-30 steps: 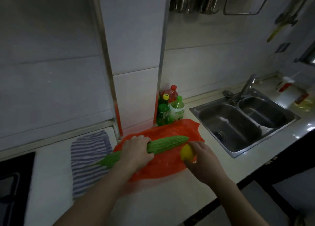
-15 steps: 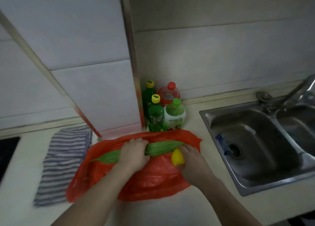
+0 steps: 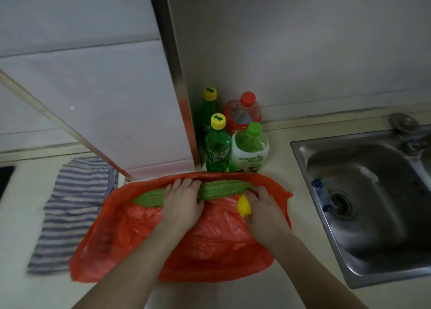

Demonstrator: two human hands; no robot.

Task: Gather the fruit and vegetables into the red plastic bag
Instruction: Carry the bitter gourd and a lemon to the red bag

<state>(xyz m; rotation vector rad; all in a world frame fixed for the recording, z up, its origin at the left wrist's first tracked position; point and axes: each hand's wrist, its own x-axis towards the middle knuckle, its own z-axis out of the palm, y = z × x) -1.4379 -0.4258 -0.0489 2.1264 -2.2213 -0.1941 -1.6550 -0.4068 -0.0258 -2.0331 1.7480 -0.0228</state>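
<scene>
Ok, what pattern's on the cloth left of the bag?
Blue-grey and white stripes on the cloth, clearest in the head view.

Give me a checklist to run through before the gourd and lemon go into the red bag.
1. Left hand grips the bitter gourd: ok.
2. Right hand holds the lemon: ok.
3. Red plastic bag lies flat on the counter under both hands: ok.
4. Bag mouth open enough to take the gourd: cannot tell; the far edge is rumpled.
5. Bottles stand clear behind the bag: ok.
6. Striped cloth beside the bag, its edge meeting the bag's: cannot tell if it will snag.
</scene>
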